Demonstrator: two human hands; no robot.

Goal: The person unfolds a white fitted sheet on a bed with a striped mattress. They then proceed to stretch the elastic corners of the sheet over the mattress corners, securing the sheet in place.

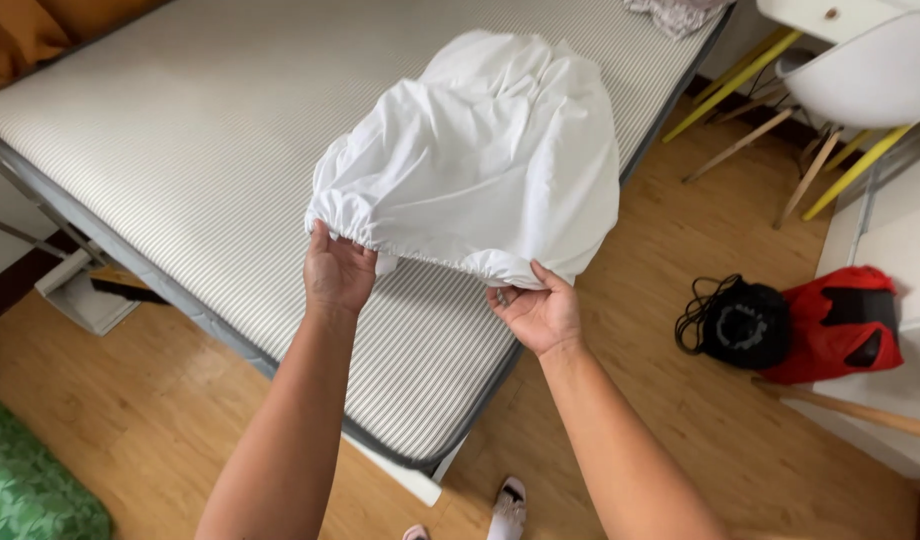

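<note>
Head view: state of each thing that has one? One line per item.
white fitted sheet: bunched, lifted over the mattress, elastic edge gripped by both hands
left hand: closed on the sheet's edge
right hand: palm up, fingers pinching the sheet's edge
striped mattress: bare, uncovered
black bag: on the floor, cords loose
red bag: lying slumped beside the black bag
white chair: upright, unoccupied

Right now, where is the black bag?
In the head view, the black drawstring bag lies on the wooden floor right of the striped mattress, touching the red bag.
</note>
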